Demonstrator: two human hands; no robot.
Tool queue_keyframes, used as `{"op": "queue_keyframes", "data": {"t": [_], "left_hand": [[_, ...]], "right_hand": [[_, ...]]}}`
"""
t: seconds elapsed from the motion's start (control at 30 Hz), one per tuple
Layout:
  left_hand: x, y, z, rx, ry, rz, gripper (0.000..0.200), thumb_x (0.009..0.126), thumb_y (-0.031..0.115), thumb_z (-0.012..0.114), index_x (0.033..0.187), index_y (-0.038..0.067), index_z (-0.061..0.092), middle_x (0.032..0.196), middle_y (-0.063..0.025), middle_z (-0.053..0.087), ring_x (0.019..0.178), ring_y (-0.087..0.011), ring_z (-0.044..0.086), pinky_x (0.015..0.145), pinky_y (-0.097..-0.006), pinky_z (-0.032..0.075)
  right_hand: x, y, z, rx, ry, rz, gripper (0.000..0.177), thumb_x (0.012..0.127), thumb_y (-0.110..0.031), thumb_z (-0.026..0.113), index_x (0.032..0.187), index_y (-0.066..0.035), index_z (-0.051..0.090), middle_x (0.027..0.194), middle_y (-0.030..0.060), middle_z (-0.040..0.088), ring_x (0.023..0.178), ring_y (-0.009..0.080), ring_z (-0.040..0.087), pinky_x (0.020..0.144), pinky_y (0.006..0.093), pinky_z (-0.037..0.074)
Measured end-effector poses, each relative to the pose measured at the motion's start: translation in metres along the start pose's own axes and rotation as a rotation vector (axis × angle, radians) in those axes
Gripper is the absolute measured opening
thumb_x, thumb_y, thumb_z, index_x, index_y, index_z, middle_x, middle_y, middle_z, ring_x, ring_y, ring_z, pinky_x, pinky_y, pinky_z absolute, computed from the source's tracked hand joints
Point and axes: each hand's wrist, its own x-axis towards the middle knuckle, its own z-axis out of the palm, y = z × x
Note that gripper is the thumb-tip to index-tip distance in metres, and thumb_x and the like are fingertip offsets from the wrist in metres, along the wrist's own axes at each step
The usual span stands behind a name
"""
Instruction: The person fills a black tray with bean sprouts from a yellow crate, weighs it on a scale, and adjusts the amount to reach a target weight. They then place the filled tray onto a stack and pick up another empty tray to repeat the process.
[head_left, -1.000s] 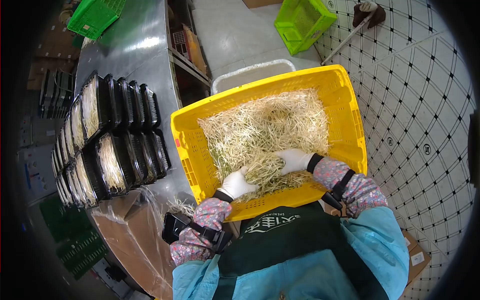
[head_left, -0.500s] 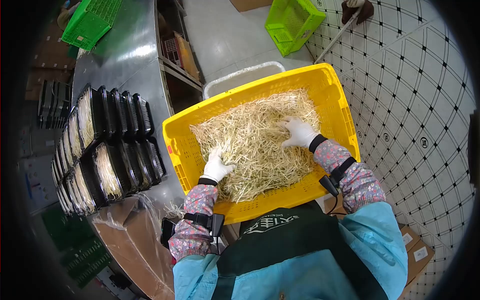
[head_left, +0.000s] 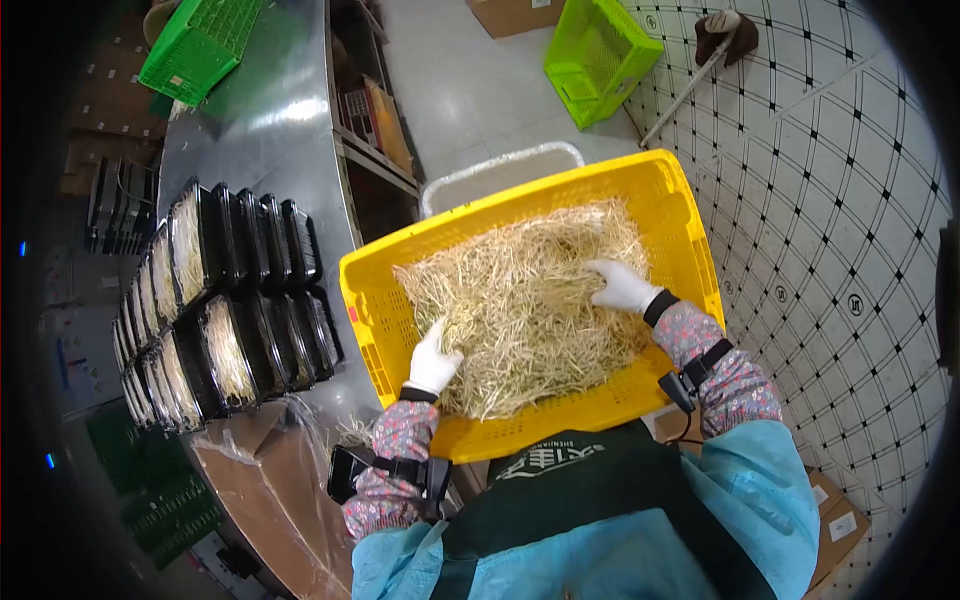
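Note:
A yellow crate [head_left: 520, 184] holds a broad heap of pale, thin sprout-like strands [head_left: 530, 310]. My left hand [head_left: 433, 360], in a white glove, rests against the heap's left edge with thumb and fingers apart. At the heap's right side is my right hand [head_left: 624, 288], also gloved in white, its fingers spread from the thumb and the fingertips touching the strands. Neither hand is closed around anything. Black trays [head_left: 230, 350] filled with similar strands stand stacked in rows to the left of the crate.
A metal table [head_left: 265, 140] runs along the left, with a green crate [head_left: 200, 50] at its far end. Beyond the yellow crate are a whitish tub [head_left: 500, 175] and a lime-green crate [head_left: 600, 65] on the floor. A plastic-covered cardboard box [head_left: 265, 480] stands at the lower left.
The whole view has shifted, so the crate and trays appear lower and slightly to the right. My right hand's fingers look closer together than before, still at the heap's right side.

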Motion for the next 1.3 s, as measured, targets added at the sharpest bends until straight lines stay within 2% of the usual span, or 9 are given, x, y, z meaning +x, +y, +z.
{"op": "queue_keyframes", "data": {"t": [0.13,0.3,0.43,0.67,0.73,0.83,1.0,1.13,1.3], "left_hand": [[0.014,-0.02,0.01,-0.114,0.027,0.094,0.071,0.075,0.005,0.068,0.143,0.002,0.046,0.132,-0.0216,0.058,0.125,-0.0313,0.056,0.105,-0.0341,0.044],[0.044,-0.024,0.031,0.058,0.053,0.075,0.107,0.071,0.021,0.081,0.155,0.004,0.018,0.157,-0.0271,0.022,0.148,-0.038,0.017,0.121,-0.0391,0.018],[0.045,-0.011,0.062,0.155,0.117,-0.223,0.104,0.066,0.022,0.084,0.151,0.003,0.026,0.135,-0.0271,0.048,0.121,-0.0427,0.051,0.104,-0.0422,0.044],[0.029,0.042,0.003,0.016,-0.235,0.264,0.101,0.071,0.023,0.081,0.153,0.005,0.026,0.151,-0.0258,0.035,0.142,-0.0385,0.033,0.117,-0.0408,0.028],[0.065,0.051,-0.011,0.125,-0.279,0.264,0.101,0.073,0.026,0.08,0.154,0.005,0.024,0.152,-0.0264,0.033,0.144,-0.0379,0.029,0.119,-0.0423,0.024],[0.127,0.016,0.02,0.166,0.068,0.25,0.096,0.08,0.041,0.076,0.153,0.003,0.026,0.151,-0.0279,0.035,0.142,-0.0433,0.029,0.118,-0.0453,0.026],[0.068,0.005,0.058,0.195,-0.078,0.274,0.063,0.092,0.049,0.059,0.14,0.01,0.049,0.135,-0.02,0.054,0.127,-0.0382,0.048,0.107,-0.046,0.04],[0.004,0.041,0.014,0.072,-0.298,0.276,0.05,0.091,0.043,0.064,0.132,0.014,0.061,0.132,-0.0162,0.059,0.124,-0.0321,0.055,0.106,-0.0409,0.042],[0.087,0.029,0.006,-0.027,0.117,0.12,0.037,0.095,0.03,0.061,0.121,0.005,0.066,0.121,-0.0172,0.066,0.113,-0.0328,0.062,0.1,-0.0385,0.047]], "right_hand": [[0.018,-0.035,0.004,0.019,-0.182,-0.121,0.081,0.072,-0.027,0.077,0.144,-0.01,0.044,0.138,0.0214,0.051,0.126,0.0372,0.05,0.103,0.0431,0.044],[0.052,-0.065,0.025,-0.433,-0.049,-0.008,0.1,0.07,-0.035,0.082,0.152,-0.014,0.029,0.139,0.0218,0.045,0.125,0.0396,0.047,0.098,0.0493,0.046],[0.053,-0.062,0.07,-0.42,-0.052,-0.018,0.079,0.077,-0.022,0.073,0.147,-0.014,0.038,0.127,0.0162,0.052,0.116,0.0348,0.053,0.093,0.0441,0.049],[0.057,-0.048,0.016,-0.164,-0.158,-0.38,0.068,0.079,-0.029,0.074,0.142,-0.019,0.048,0.134,0.0152,0.053,0.118,0.0343,0.057,0.101,0.0422,0.046],[0.091,-0.069,0.001,-0.137,-0.234,-0.198,0.069,0.083,-0.033,0.071,0.143,-0.011,0.046,0.141,0.0177,0.05,0.126,0.0357,0.052,0.107,0.0425,0.042],[0.133,-0.055,0.05,-0.242,0.085,-0.302,0.067,0.086,-0.036,0.068,0.142,-0.007,0.046,0.139,0.018,0.05,0.126,0.0361,0.05,0.106,0.0433,0.042],[0.067,-0.072,0.07,-0.454,-0.182,-0.332,0.062,0.09,-0.044,0.061,0.143,-0.016,0.046,0.138,0.0174,0.05,0.121,0.0348,0.051,0.098,0.0489,0.046],[0.024,-0.06,0.036,-0.084,-0.405,-0.503,0.052,0.093,-0.043,0.06,0.138,-0.018,0.054,0.132,0.0168,0.055,0.119,0.0325,0.055,0.094,0.0433,0.051],[0.113,-0.077,0.021,-0.095,-0.126,-0.257,0.045,0.097,-0.042,0.055,0.131,-0.014,0.06,0.127,0.0159,0.062,0.114,0.034,0.06,0.096,0.0416,0.049]]}}
